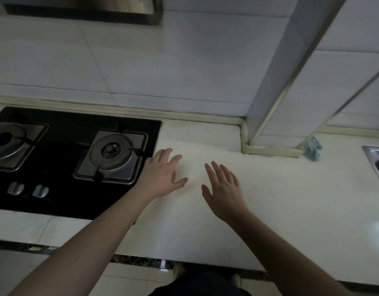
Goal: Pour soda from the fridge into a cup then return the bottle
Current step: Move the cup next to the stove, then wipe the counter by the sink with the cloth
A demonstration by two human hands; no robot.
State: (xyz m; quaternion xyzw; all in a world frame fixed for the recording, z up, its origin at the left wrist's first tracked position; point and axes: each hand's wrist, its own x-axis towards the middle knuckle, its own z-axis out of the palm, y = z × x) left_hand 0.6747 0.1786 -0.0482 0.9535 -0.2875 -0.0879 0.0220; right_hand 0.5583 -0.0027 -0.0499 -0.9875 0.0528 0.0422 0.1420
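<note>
— What are the hands gripping?

— Nothing. The left hand (160,174) is spread flat, fingers apart, palm down. The right hand (224,188) is splayed too, empty, fingers pointing away from the person.

— Where are they, measured from the gas hob (73,159)?

— Left hand sits just beside the hob's right edge, near the right burner (112,155); whether it touches the countertop (269,199) I cannot tell. Right hand is farther right of the hob, apart from the left.

— And the soda bottle, the cup?

— Neither shows in this view. Well right of the hob there's a sink (376,159) corner, and a blue-green thing (312,148), too blurred to name, by the tiled pillar (276,92).
</note>
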